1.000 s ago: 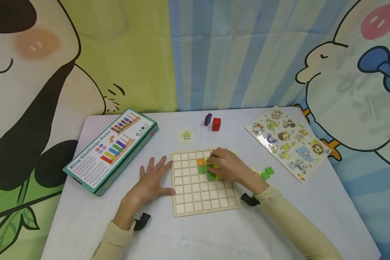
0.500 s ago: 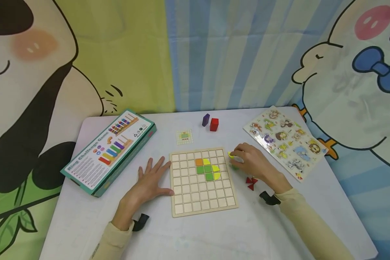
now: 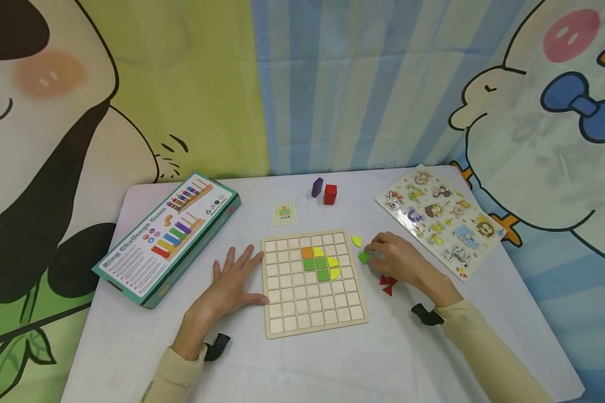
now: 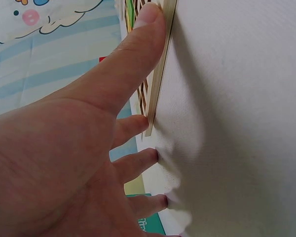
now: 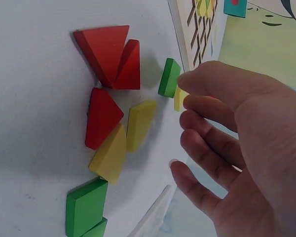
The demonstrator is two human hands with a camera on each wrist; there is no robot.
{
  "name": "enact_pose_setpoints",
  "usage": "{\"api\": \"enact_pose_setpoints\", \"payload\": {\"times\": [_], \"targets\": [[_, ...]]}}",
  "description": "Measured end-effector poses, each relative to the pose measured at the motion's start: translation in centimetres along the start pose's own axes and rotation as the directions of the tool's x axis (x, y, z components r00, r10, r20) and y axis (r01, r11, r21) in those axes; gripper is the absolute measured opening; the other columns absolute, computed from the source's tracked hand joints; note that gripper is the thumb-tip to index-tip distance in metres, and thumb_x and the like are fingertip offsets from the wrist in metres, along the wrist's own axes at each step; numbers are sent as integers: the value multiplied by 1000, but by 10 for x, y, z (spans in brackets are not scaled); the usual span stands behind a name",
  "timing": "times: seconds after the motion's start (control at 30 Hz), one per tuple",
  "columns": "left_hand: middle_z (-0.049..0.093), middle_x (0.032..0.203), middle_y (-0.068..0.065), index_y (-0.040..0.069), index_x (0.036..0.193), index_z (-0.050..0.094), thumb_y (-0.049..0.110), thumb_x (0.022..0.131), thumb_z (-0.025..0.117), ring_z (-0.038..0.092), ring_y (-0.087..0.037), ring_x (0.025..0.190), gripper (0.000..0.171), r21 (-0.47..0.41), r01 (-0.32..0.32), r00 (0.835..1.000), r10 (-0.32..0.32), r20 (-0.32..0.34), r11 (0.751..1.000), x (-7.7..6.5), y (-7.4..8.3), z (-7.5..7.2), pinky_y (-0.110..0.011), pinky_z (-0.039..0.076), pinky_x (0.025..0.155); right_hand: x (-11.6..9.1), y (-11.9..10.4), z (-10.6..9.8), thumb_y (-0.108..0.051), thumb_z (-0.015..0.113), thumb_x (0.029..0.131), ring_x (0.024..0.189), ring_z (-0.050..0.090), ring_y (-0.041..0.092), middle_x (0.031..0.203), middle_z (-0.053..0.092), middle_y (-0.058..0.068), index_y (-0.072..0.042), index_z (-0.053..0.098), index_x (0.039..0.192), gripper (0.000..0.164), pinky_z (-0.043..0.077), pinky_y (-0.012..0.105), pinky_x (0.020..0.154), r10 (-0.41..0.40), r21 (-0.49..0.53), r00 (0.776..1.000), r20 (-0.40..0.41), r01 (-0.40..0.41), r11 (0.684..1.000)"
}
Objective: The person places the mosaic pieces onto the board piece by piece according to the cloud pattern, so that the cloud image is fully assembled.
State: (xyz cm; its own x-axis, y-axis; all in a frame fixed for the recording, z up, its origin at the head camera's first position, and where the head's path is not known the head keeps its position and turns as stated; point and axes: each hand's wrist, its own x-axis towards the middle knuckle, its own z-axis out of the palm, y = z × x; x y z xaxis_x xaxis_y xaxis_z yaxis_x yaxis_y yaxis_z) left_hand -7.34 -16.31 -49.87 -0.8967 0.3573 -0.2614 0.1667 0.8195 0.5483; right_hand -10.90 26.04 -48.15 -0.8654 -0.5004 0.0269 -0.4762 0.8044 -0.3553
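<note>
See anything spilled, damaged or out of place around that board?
Nothing stands out as spilled or damaged. The grid board lies flat, with the left hand at its edge. Loose red pieces, yellow pieces and green pieces lie scattered on the table near the right hand: untidy, but not odd.

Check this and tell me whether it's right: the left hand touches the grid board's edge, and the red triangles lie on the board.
Not quite: the red triangles lie on the table, off the grid board, as the head view shows. The left hand does touch the board's edge.
</note>
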Motion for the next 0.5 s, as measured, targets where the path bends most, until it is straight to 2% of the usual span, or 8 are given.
{"api": "enact_pose_setpoints", "payload": {"times": [0.17, 0.5], "targets": [[12, 171, -14, 18, 161, 31, 45, 71, 90, -5, -52, 154, 111, 1, 3, 1000, -3, 1, 1000, 0, 0, 1, -81, -5, 112, -2, -2, 3, -18, 83, 84, 99, 61, 19, 112, 66, 7, -8, 76, 116, 34, 56, 38, 85, 33, 4, 998, 45, -33, 999], [12, 171, -14, 18, 161, 30, 43, 72, 89, -6, -52, 154, 110, 1, -1, 1000, 1, -3, 1000, -1, 0, 0, -80, -5, 112, 0, 0, 5, -22, 85, 83, 96, 61, 17, 104, 69, 2, -8, 77, 104, 26, 56, 39, 86, 51, -1, 998, 40, -50, 999]]}}
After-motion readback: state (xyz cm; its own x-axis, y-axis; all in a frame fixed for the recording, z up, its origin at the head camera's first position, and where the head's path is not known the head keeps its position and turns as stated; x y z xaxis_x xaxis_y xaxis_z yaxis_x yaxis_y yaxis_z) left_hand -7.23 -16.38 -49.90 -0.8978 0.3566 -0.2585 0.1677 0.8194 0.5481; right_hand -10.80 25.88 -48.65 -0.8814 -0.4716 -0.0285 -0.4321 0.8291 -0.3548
